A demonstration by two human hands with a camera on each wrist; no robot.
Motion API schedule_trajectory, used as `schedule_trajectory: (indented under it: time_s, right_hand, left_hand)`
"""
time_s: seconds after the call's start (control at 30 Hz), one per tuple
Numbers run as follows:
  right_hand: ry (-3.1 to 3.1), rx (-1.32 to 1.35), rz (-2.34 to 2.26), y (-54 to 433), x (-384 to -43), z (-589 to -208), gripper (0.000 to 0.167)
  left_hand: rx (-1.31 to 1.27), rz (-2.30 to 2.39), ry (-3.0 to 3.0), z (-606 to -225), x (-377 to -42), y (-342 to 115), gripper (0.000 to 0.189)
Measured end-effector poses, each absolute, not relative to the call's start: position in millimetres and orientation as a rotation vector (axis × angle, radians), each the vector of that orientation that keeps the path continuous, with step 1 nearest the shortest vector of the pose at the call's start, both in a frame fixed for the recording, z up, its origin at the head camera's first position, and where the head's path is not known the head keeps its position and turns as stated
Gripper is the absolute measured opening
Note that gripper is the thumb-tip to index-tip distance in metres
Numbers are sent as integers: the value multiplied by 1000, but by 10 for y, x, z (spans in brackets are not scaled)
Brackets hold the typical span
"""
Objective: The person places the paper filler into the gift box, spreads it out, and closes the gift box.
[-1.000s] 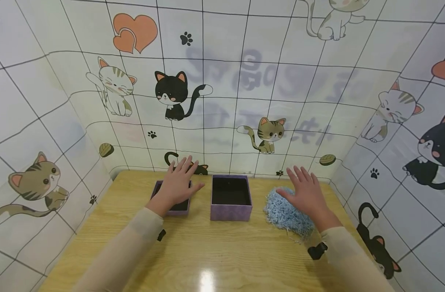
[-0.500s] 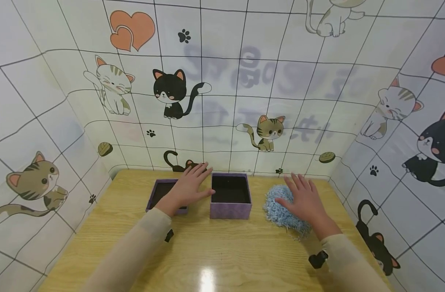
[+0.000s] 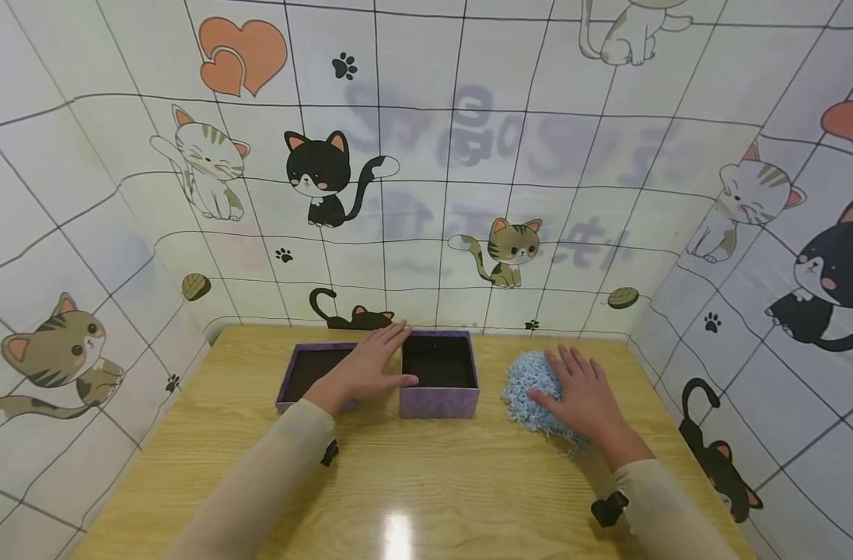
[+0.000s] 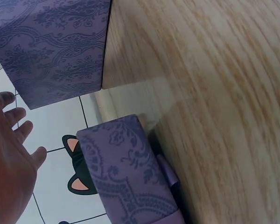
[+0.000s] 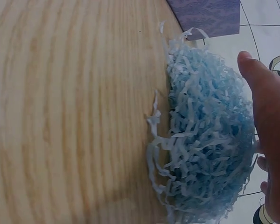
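Observation:
My left hand (image 3: 366,369) hovers between a shallow purple box lid (image 3: 310,373) and a deeper purple box (image 3: 438,403), fingers straight, at the box's left side. In the left wrist view its fingers show near the patterned box wall (image 4: 56,51), with the lid's side (image 4: 128,168) below. Dark inside, the deep box stands upright at the middle of the table. My right hand (image 3: 589,400) spreads over a heap of light blue shredded paper (image 3: 527,393), thumb extended. From the right wrist, loose strands trail from the paper (image 5: 205,130) beside the hand (image 5: 273,126).
Underneath is a wooden table (image 3: 412,482). A cloth wall (image 3: 426,155) with cat drawings rises behind the table's back edge and along both sides. Dark wrist devices show under both sleeves, the right device (image 3: 610,509) more plainly.
My left hand has moved right, from over the lid to the deep box's left side. The right hand stays over the shredded paper, slightly lower in the view.

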State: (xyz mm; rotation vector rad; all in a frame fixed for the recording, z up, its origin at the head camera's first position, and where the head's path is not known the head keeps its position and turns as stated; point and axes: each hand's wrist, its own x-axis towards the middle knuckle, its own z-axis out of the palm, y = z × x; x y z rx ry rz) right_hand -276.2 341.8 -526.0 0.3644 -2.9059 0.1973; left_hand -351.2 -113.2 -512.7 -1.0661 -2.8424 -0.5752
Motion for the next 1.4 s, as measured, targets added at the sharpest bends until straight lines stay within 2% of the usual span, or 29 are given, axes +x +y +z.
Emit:
schedule_trajectory:
  time_s: [0.4, 0.73, 1.13, 1.4]
  right_hand:
    - [-2934, 373, 248, 3451, -2742, -5426, 101]
    - [-2870, 413, 418, 3549, -2766, -5586, 98]
    - [-2771, 414, 670, 3616, -2783, -5642, 82]
    - [-2717, 411, 767, 3649, -2813, -5702, 78]
  left_hand:
    - [-1058, -694, -2878, -5219, -3545, -1152, 120]
    - [-1071, -807, -2912, -5218, -3524, -1137, 120]
    - [-1054, -931, -2935, -5223, -3501, -1120, 120]
    - [-1052, -980, -2929, -5232, -3525, -1131, 122]
